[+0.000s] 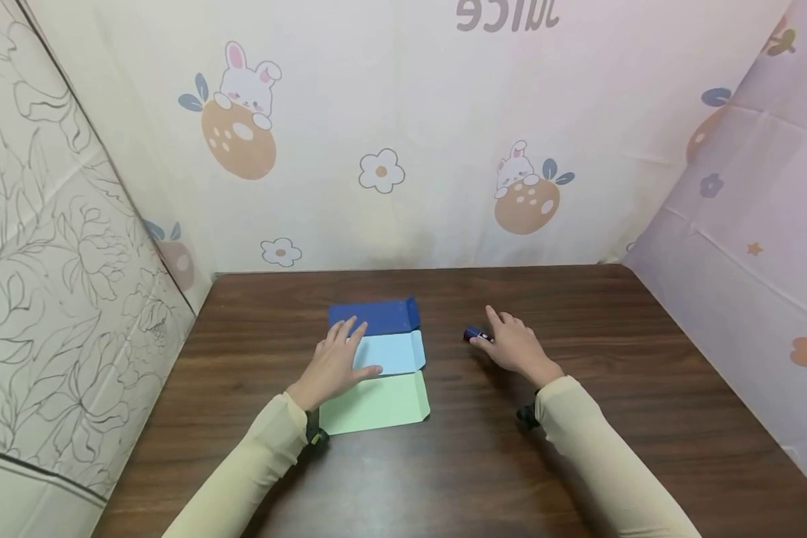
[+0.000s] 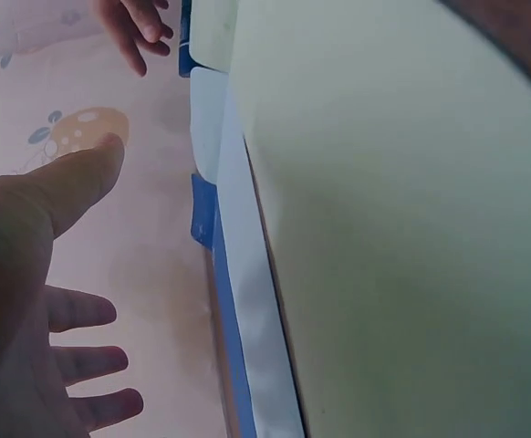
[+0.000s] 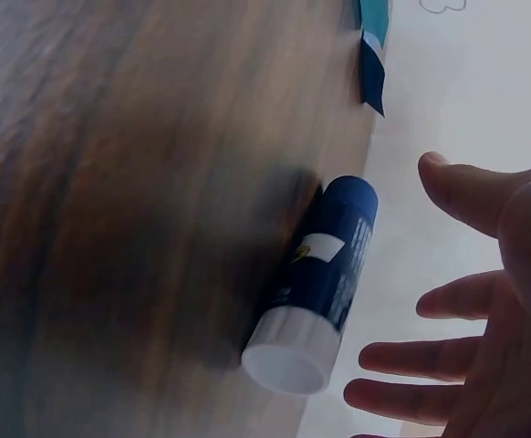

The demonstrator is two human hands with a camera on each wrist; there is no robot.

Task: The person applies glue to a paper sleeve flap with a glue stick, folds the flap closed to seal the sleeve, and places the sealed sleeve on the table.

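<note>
Three paper envelopes lie in a column on the table: a dark blue one (image 1: 379, 317) farthest, a light blue one (image 1: 393, 353) in the middle and a pale green one (image 1: 376, 403) nearest. Their flaps stand unfolded on the right side. Over the left part of the envelopes my left hand (image 1: 329, 366) hovers with fingers spread, holding nothing. To the right, a dark blue glue stick (image 3: 325, 274) with a white base lies on its side. Beside and above it is my right hand (image 1: 514, 347), its fingers extended and apart from the tube in the right wrist view.
The brown wooden table (image 1: 612, 351) meets a cloth backdrop (image 1: 437, 149) printed with rabbits and flowers at its far edge. A floral panel (image 1: 74, 246) borders the left side, and another cloth (image 1: 767, 246) hangs on the right.
</note>
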